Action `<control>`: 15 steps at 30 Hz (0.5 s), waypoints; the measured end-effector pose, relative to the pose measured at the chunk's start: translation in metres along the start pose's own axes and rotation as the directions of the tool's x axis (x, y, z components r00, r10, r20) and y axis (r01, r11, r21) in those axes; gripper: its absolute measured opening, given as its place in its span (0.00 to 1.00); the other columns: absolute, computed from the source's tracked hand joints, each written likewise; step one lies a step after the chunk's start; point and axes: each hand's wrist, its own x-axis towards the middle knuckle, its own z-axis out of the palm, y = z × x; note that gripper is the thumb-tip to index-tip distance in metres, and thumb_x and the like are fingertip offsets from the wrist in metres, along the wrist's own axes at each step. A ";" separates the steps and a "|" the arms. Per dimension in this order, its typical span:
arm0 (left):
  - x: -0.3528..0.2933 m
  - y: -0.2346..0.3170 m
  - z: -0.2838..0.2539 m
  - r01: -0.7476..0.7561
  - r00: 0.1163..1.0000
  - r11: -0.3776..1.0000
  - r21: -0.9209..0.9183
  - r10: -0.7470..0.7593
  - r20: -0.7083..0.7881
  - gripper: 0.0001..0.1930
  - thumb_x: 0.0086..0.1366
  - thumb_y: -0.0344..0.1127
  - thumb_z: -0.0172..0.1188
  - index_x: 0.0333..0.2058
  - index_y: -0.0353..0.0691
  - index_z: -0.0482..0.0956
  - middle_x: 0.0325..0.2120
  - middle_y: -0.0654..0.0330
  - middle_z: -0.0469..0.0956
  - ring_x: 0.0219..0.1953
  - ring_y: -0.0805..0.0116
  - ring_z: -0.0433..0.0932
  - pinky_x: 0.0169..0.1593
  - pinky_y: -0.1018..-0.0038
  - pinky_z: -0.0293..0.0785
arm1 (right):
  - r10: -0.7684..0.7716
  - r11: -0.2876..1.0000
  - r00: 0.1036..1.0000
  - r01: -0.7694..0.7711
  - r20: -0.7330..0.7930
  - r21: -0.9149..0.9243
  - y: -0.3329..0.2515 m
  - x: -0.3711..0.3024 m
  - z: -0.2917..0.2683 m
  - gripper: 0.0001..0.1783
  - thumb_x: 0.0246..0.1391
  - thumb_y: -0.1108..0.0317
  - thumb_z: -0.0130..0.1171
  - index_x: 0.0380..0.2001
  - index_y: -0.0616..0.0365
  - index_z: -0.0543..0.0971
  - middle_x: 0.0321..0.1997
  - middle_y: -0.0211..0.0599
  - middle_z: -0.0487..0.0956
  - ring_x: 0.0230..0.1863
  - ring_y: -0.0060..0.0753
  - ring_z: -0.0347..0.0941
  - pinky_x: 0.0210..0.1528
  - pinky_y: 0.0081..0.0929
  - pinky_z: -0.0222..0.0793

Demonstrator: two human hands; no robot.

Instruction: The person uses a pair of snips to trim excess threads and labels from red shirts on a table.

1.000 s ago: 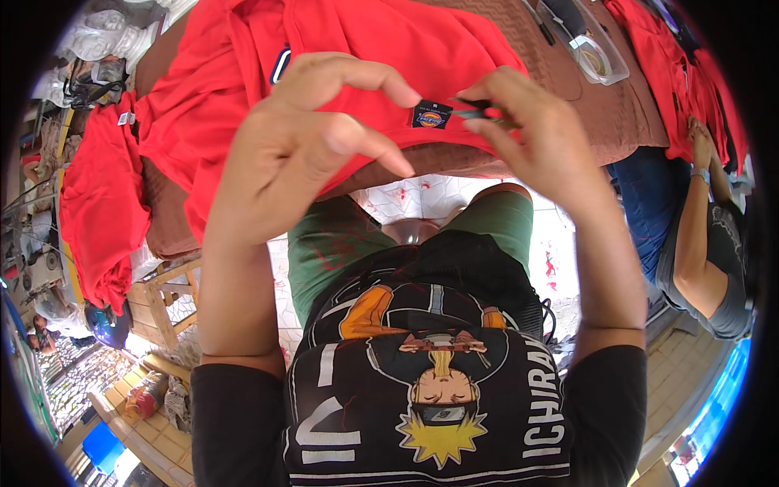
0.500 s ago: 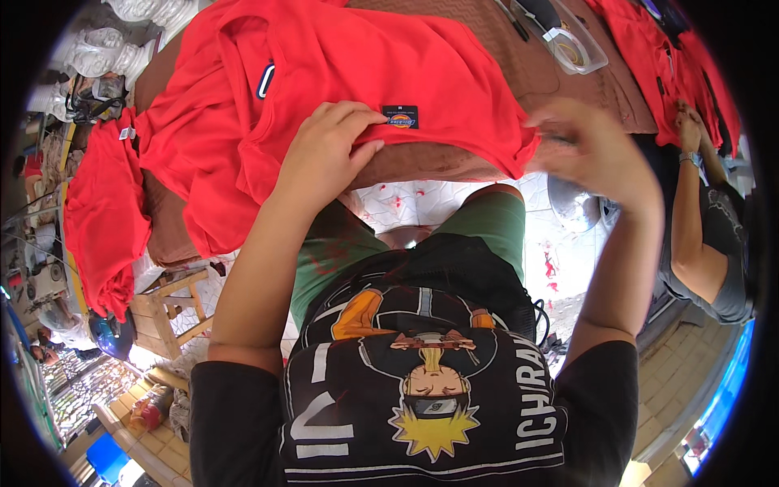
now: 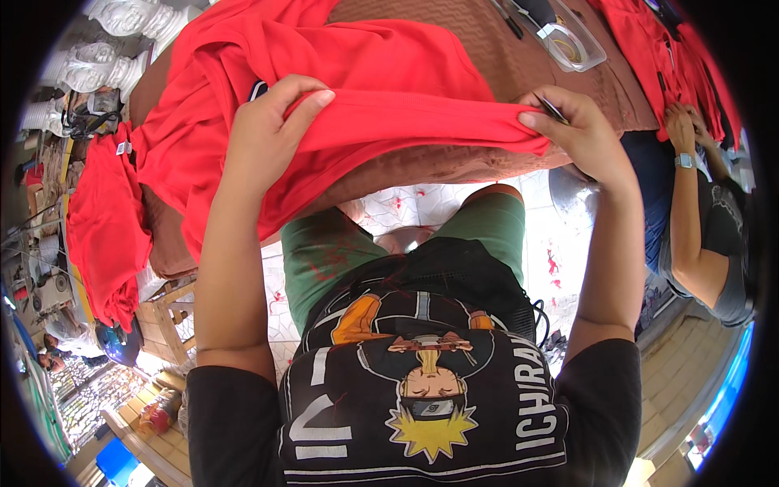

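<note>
A red garment point(image 3: 398, 118) of soft cloth lies over the table, its near part pulled straight between my hands. My left hand point(image 3: 272, 130) grips the cloth at the left, thumb on top. At the right end of the stretched strip, my right hand point(image 3: 583, 134) pinches the cloth between thumb and fingers. A small dark pointed tool point(image 3: 552, 108) sticks out from the fingers of that hand; its exact kind is hidden. A white-and-dark patch point(image 3: 258, 90) on the garment shows partly behind my left hand.
The brown-covered table point(image 3: 430, 166) carries a clear plastic box point(image 3: 580, 53) and a dark pen point(image 3: 511, 26). Another red garment point(image 3: 109, 231) hangs at the left. At the right a co-worker's hands point(image 3: 682, 122) hold red cloth. White busts point(image 3: 89, 65) stand far left.
My right hand has taken hold of the garment's right end. My left hand has shifted left, and the near edge is now lifted and stretched. The black label has gone out of sight.
</note>
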 end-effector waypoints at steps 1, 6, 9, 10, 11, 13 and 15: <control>0.004 -0.007 0.005 0.012 0.999 1.000 0.029 -0.013 0.042 0.11 0.66 0.37 0.59 0.40 0.35 0.79 0.34 0.62 0.80 0.38 0.74 0.77 0.46 0.78 0.71 | 0.032 0.998 0.999 -0.033 -0.024 -0.048 0.011 0.004 0.003 0.11 0.56 0.66 0.62 0.35 0.64 0.79 0.26 0.28 0.75 0.31 0.16 0.68 0.35 0.21 0.65; 0.013 0.006 0.038 -0.216 0.950 0.936 0.279 0.267 -0.161 0.11 0.61 0.36 0.64 0.41 0.40 0.81 0.39 0.57 0.79 0.43 0.61 0.78 0.49 0.71 0.72 | 0.092 0.979 0.988 -0.114 -0.127 -0.172 0.039 0.015 0.024 0.15 0.54 0.60 0.65 0.32 0.64 0.80 0.22 0.29 0.74 0.26 0.19 0.66 0.31 0.23 0.65; 0.013 0.031 0.069 -0.345 0.915 0.915 0.211 0.378 -0.143 0.12 0.57 0.37 0.66 0.40 0.42 0.81 0.41 0.59 0.78 0.47 0.60 0.76 0.51 0.68 0.71 | 0.143 0.974 0.982 -0.162 -0.123 -0.161 0.038 0.013 0.024 0.16 0.54 0.59 0.65 0.33 0.64 0.80 0.21 0.30 0.74 0.25 0.20 0.66 0.30 0.24 0.65; 0.014 0.036 0.081 -0.346 0.921 0.922 0.176 0.369 -0.121 0.13 0.56 0.37 0.67 0.40 0.42 0.82 0.42 0.60 0.78 0.46 0.60 0.76 0.51 0.68 0.72 | 0.160 0.973 0.980 -0.176 -0.116 -0.152 0.039 0.014 0.024 0.16 0.54 0.59 0.65 0.33 0.64 0.80 0.21 0.30 0.74 0.25 0.20 0.66 0.29 0.24 0.65; 0.015 0.035 0.089 -0.285 0.950 0.942 0.178 0.303 -0.080 0.12 0.56 0.38 0.67 0.39 0.42 0.82 0.42 0.61 0.78 0.46 0.60 0.75 0.51 0.67 0.71 | 0.157 0.973 0.981 -0.174 -0.116 -0.155 0.039 0.014 0.024 0.17 0.54 0.58 0.65 0.33 0.64 0.80 0.21 0.30 0.74 0.25 0.20 0.66 0.29 0.24 0.65; 0.018 0.031 0.102 -0.165 0.986 0.968 0.188 0.167 0.006 0.12 0.56 0.38 0.67 0.38 0.42 0.83 0.42 0.62 0.78 0.47 0.61 0.75 0.52 0.67 0.71 | 0.154 0.972 0.981 -0.172 -0.122 -0.159 0.042 0.013 0.024 0.17 0.54 0.58 0.65 0.33 0.64 0.80 0.21 0.31 0.75 0.25 0.20 0.66 0.29 0.24 0.65; 0.019 0.027 0.101 -0.088 0.996 0.995 0.047 0.089 -0.025 0.10 0.58 0.37 0.66 0.36 0.40 0.84 0.38 0.62 0.81 0.43 0.66 0.78 0.49 0.72 0.73 | 0.146 0.975 0.980 -0.166 -0.138 -0.148 0.038 0.012 0.027 0.17 0.54 0.58 0.65 0.32 0.65 0.80 0.22 0.31 0.75 0.25 0.20 0.66 0.30 0.24 0.65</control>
